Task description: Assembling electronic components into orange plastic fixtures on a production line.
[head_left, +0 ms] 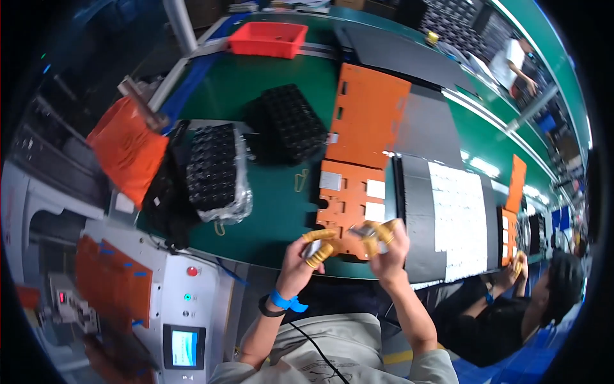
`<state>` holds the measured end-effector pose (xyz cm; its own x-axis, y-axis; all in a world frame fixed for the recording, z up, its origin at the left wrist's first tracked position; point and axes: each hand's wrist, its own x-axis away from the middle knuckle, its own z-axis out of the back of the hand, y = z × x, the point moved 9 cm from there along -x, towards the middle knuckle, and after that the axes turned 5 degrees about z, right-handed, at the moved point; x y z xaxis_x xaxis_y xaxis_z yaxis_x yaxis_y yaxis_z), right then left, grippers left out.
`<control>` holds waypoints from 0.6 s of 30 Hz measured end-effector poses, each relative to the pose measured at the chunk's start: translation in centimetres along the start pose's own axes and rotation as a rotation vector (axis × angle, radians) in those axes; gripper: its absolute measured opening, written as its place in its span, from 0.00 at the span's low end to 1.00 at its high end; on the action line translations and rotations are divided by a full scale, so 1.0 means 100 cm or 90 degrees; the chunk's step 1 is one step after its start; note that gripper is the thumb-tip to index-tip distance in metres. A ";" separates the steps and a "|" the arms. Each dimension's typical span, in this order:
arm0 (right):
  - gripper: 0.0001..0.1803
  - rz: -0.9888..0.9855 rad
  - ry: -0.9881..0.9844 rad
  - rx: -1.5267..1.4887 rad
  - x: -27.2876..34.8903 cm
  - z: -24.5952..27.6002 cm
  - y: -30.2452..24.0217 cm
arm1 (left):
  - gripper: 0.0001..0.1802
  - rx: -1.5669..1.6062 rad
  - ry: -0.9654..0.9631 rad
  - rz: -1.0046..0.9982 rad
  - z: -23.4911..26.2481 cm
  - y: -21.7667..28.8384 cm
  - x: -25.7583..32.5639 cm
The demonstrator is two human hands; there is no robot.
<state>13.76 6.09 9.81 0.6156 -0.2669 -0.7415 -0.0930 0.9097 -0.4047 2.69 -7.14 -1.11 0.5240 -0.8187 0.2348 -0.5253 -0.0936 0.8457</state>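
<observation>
Yellow finger covers sit on the fingertips of both my hands. Just off the near-left edge of the orange fixture board (352, 221), my left hand (300, 259) is closed in a pinch around a small pale piece that is too blurred to name. Over the board's near-right corner, the fingers of my right hand (387, 249) curl round a small greyish, metallic-looking piece, also blurred. The board has cut-outs and white labels. A plain orange panel (368, 118) lies beyond it, joining its far edge.
Black trays (214, 166) in clear wrap and a stack of black trays (291, 121) stand left on the green table. Further back is a red bin (268, 40). A machine panel (185, 301) is near left. At right are grey boards (416, 211) and a seated co-worker (505, 313).
</observation>
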 end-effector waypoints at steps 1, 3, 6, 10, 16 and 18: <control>0.11 -0.112 0.000 0.043 0.010 0.015 0.030 | 0.18 0.010 -0.001 0.009 0.003 -0.004 -0.005; 0.10 -0.446 -0.095 0.042 0.046 0.031 0.087 | 0.16 0.093 0.039 0.024 0.017 -0.019 -0.008; 0.13 -0.583 -0.230 0.056 0.098 0.029 0.125 | 0.18 0.099 0.077 0.023 0.021 -0.015 -0.012; 0.16 -0.695 -0.340 -0.080 0.110 -0.003 0.126 | 0.21 0.123 0.039 0.037 0.023 -0.012 -0.016; 0.18 -0.723 -0.448 -0.125 0.095 -0.019 0.125 | 0.26 0.170 0.027 -0.011 0.026 0.006 -0.014; 0.21 -0.658 -0.500 0.024 0.100 -0.014 0.138 | 0.27 0.194 0.010 -0.026 0.031 0.010 -0.009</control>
<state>17.55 15.56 -3.96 0.6804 -0.6012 0.4191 0.7121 0.4073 -0.5718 -0.38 -8.30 -1.94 0.5578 -0.8022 0.2130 -0.6791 -0.2935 0.6728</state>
